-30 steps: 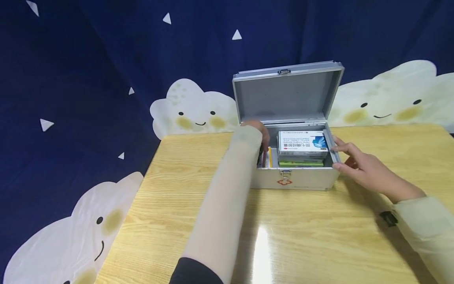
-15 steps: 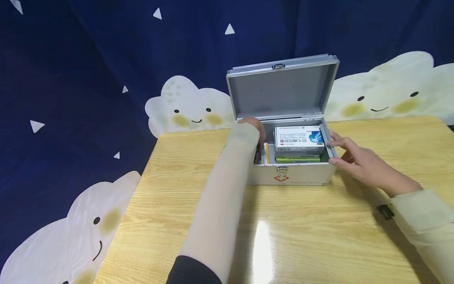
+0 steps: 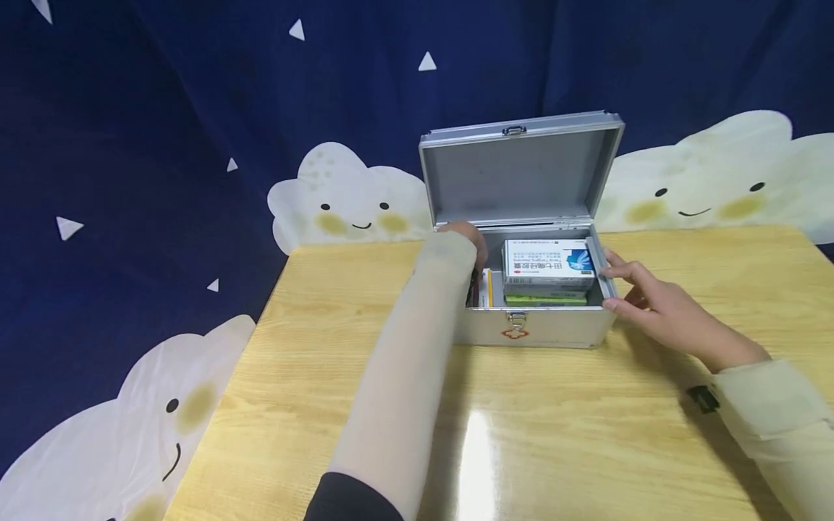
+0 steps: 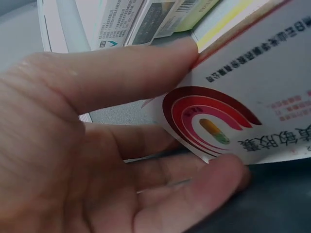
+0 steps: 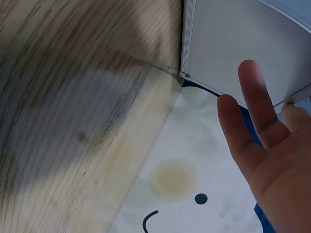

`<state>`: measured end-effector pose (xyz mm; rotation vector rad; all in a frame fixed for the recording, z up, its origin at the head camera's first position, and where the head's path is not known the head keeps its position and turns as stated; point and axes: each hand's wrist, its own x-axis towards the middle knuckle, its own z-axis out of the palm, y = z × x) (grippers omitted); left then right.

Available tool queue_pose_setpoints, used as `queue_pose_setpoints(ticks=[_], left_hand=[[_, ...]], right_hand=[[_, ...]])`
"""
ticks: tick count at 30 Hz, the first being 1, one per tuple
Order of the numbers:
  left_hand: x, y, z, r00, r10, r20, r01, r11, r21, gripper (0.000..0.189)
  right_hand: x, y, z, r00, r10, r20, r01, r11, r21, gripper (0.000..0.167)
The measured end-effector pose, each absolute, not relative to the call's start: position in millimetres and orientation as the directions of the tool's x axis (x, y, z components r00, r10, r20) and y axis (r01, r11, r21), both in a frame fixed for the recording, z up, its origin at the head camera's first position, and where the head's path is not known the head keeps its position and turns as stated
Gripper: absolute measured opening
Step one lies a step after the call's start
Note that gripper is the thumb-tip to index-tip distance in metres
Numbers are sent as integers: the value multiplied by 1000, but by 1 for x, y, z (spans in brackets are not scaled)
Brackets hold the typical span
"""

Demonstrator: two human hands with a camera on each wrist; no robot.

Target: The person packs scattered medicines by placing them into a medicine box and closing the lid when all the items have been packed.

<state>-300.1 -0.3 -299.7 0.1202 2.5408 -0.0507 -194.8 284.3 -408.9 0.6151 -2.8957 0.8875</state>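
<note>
A silver metal first-aid case (image 3: 554,329) stands on the table with its lid (image 3: 511,181) raised. My left hand (image 3: 470,237) reaches into its left side, mostly hidden by the forearm in the head view. In the left wrist view, thumb and fingers hold a white medicine box (image 4: 272,92) at its near end; it bears a red rainbow and a capsule picture. Over at the case's right wall, my right hand (image 3: 661,304) rests with fingertips at the rim. Its fingers (image 5: 231,119) are loosely extended along the outer wall in the right wrist view.
Inside the case, a white-and-blue medicine box (image 3: 537,259) lies stacked over a green one (image 3: 547,299). The wooden table (image 3: 345,304) extends left and right of the case. Behind hangs a dark blue curtain (image 3: 365,79) with cloud faces.
The camera's view has shifted slightly. Both hands keep their places at the case, and the lid stays raised.
</note>
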Motion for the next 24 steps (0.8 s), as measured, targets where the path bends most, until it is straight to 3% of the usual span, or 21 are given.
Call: queue_pose_setpoints(ticks=[5,15,24], left_hand=[[-298,-3,-300,-829,49,-557,39,999,30,24],[-298,-7,-297,-825,99,-556,141,989,-34,9],[-300,0,-297,-796,25,-604,43,999,-16,24]], right_hand=[[-194,283,-410,-926,-352,140,-369,754,-543,42],[-195,278,-412,-918,-359,166,-389,740,-549,41],[-190,282,-410,-932,-332,145,-355,760,-544,42]])
